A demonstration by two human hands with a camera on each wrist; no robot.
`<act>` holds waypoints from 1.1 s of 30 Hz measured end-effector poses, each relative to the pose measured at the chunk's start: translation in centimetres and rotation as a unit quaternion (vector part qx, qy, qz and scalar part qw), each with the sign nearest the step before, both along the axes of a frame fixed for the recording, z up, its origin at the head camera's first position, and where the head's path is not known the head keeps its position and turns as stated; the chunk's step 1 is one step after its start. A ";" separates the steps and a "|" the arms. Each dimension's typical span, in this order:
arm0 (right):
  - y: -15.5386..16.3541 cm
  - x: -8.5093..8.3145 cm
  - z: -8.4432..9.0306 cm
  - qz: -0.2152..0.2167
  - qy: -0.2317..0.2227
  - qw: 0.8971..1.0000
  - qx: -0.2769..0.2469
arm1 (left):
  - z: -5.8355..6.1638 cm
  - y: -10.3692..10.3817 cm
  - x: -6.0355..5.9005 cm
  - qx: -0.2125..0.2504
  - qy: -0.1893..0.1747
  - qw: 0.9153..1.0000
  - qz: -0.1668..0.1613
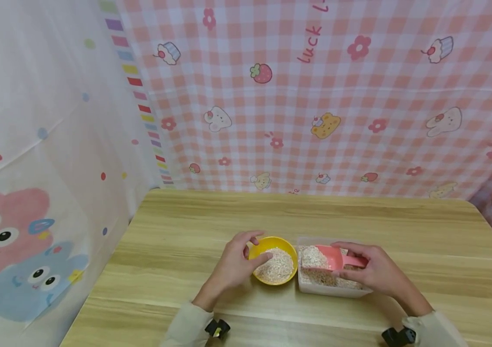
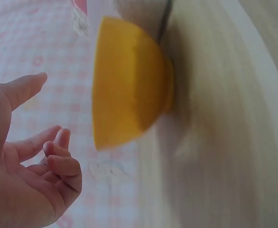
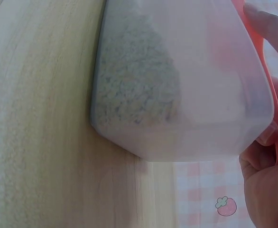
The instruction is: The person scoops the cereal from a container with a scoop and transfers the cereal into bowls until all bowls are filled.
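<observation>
A yellow bowl (image 1: 291, 276) stands on the table with pale oat flakes (image 1: 277, 266) in it. My left hand (image 1: 235, 258) is at its left side, thumb over the near rim in the head view; the left wrist view shows the hand apart from the bowl (image 2: 125, 85), thumb out and fingers loosely bent. My right hand (image 1: 378, 267) grips the handle of a pink scoop (image 1: 334, 257), which carries a heap of oat flakes (image 1: 313, 257). The scoop is over a translucent plastic box (image 1: 330, 290), partly filled with oat flakes (image 3: 139, 85).
The bowl and box stand side by side on a wood-grain table (image 1: 202, 212). Behind it hangs a pink checked cloth (image 1: 298, 106), and a white cloth (image 1: 68, 144) with cartoon figures hangs at the left. A dark band (image 1: 217, 328) sits on the left wrist.
</observation>
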State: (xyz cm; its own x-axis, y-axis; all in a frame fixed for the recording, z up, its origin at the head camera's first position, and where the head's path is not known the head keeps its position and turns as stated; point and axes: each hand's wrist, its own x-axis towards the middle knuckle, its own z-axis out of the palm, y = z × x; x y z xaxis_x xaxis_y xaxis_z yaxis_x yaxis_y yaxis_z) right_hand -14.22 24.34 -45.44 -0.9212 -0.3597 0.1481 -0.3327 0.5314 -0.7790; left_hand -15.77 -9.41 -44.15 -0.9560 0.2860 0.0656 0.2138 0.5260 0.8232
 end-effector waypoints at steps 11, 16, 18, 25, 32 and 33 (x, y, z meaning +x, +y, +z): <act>0.3 0.1 0.2 -0.002 -0.024 0.999 -0.025 | -2.1 -2.2 -0.5 -0.027 -0.062 0.997 -0.035; 0.3 0.1 0.2 -0.003 -0.021 0.999 -0.028 | -2.9 -2.3 -0.7 0.000 -0.099 0.991 -0.085; 0.3 0.1 0.2 -0.001 -0.018 0.999 -0.029 | -3.2 -2.2 -0.7 0.010 -0.108 0.988 -0.106; 0.2 0.0 0.0 -0.005 -0.020 0.999 -0.029 | -3.7 -1.6 -0.6 0.000 -0.132 0.983 -0.129; 0.1 -0.1 -0.2 -0.006 -0.014 1.000 -0.027 | -3.8 -1.4 -0.6 0.002 -0.143 0.982 -0.120; 0.1 -0.1 -0.2 -0.005 -0.011 1.000 -0.027 | -3.8 -1.4 -0.7 0.001 -0.144 0.982 -0.119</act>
